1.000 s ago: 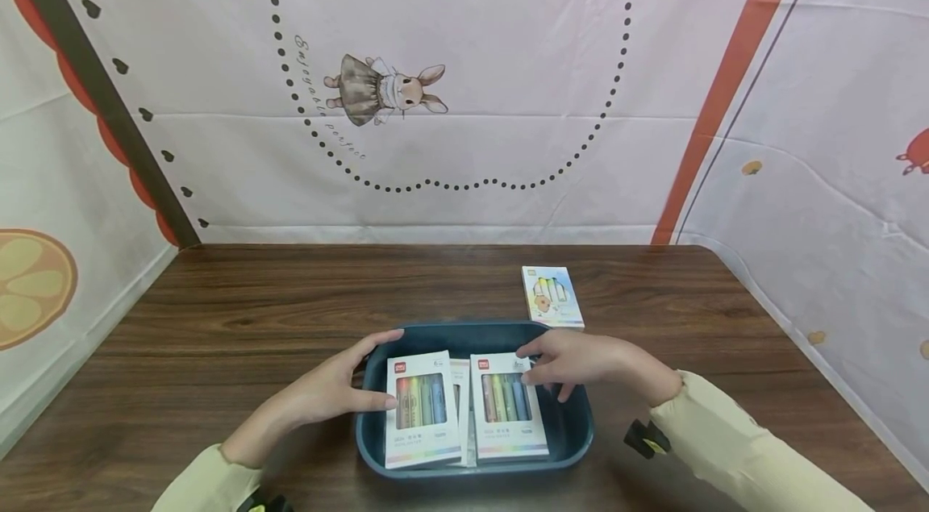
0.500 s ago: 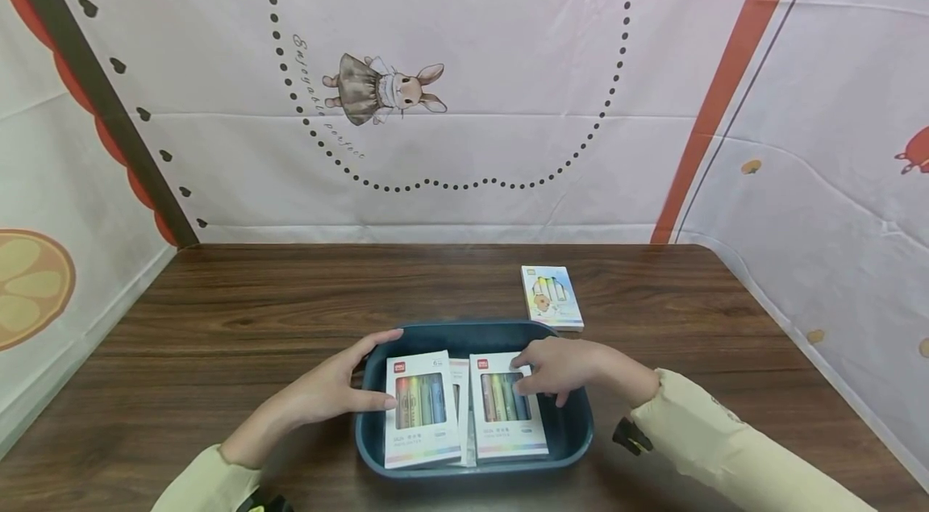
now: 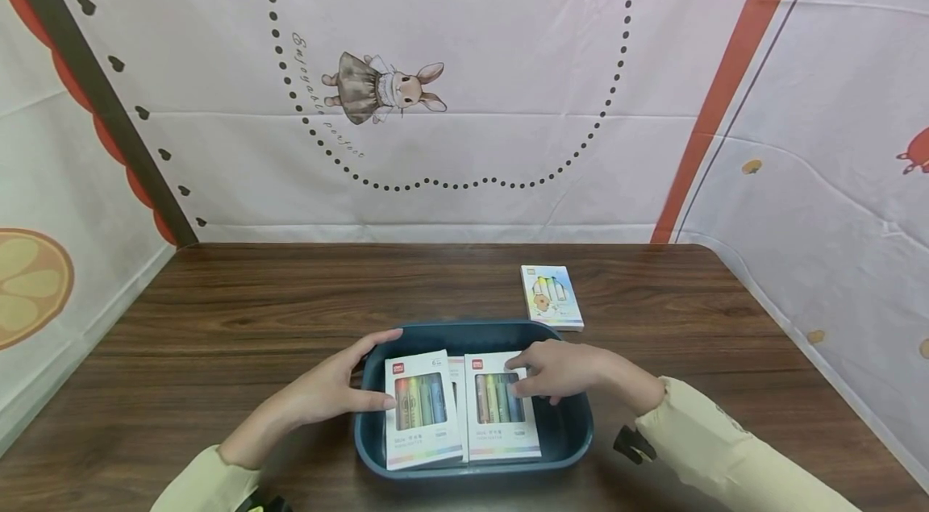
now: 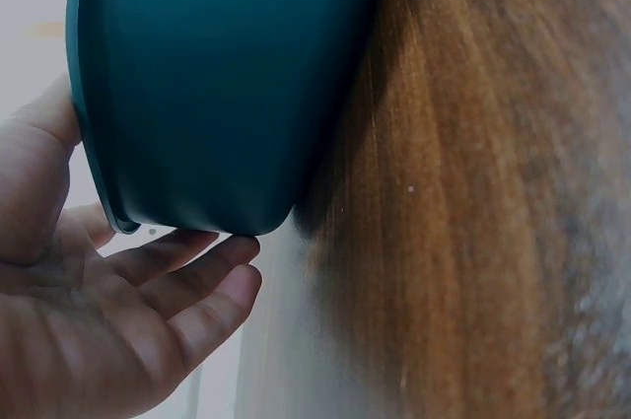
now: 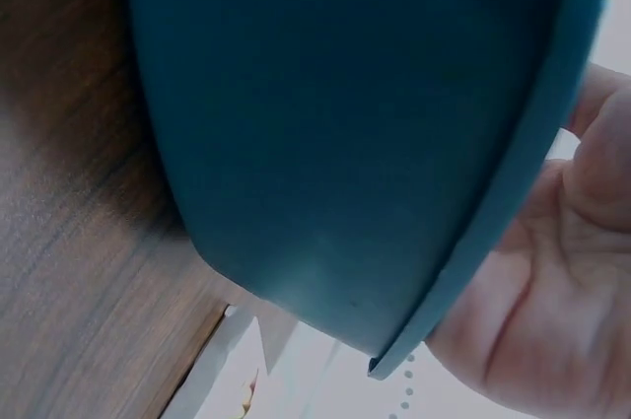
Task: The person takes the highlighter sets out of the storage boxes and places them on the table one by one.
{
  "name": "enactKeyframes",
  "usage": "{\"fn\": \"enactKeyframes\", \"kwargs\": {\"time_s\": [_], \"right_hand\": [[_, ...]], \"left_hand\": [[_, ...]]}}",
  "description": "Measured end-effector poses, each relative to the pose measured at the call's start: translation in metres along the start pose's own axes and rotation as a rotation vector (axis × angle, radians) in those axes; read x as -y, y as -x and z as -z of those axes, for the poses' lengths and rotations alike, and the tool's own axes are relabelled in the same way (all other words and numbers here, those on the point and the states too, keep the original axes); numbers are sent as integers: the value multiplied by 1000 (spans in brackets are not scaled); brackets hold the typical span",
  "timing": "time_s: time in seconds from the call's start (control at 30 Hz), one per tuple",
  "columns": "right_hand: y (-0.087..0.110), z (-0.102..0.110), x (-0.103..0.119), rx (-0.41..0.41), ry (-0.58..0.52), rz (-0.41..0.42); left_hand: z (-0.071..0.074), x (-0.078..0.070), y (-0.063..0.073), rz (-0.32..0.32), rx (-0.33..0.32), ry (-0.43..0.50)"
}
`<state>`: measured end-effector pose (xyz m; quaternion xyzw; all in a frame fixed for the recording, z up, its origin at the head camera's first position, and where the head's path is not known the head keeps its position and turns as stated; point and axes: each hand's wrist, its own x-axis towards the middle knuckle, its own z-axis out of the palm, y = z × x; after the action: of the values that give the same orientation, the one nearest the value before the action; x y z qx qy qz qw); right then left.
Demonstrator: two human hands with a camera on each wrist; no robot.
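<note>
A dark blue-green plastic bin (image 3: 475, 473) stands near the table's front. Inside lie a left highlighter box (image 3: 423, 441) and a right highlighter box (image 3: 502, 439), both white with a window of coloured pens. Another white box (image 3: 458, 376) shows partly beneath and between them. My left hand (image 3: 330, 387) holds the bin's left end; the left wrist view shows its fingers (image 4: 202, 286) against the outer wall and its thumb over the rim. Reaching over the right rim, my right hand (image 3: 559, 367) touches the right box's upper right side with its fingers. Some of its fingertips are hidden.
A white marker box (image 3: 552, 298) with a cartoon picture lies flat on the wooden table (image 3: 290, 286), just behind the bin's right rear corner. Printed cloth (image 3: 508, 117) hangs behind the table and at both sides.
My right hand has moved left and further over the bin. The right highlighter box has slid slightly left, narrowing the gap to the left box. My left hand stays on the bin.
</note>
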<state>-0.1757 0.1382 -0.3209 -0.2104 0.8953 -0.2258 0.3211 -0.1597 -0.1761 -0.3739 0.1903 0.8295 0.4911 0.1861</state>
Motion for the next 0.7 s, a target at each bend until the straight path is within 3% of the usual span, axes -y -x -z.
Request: {"fn": "enactKeyframes", "kwargs": {"time_s": [0.3, 0.7], "right_hand": [[3, 0, -4, -16, -80, 94], [8, -3, -8, -15, -138, 144]], "left_hand": [[0, -1, 0, 6, 1, -1], [0, -2, 0, 10, -1, -1]]}}
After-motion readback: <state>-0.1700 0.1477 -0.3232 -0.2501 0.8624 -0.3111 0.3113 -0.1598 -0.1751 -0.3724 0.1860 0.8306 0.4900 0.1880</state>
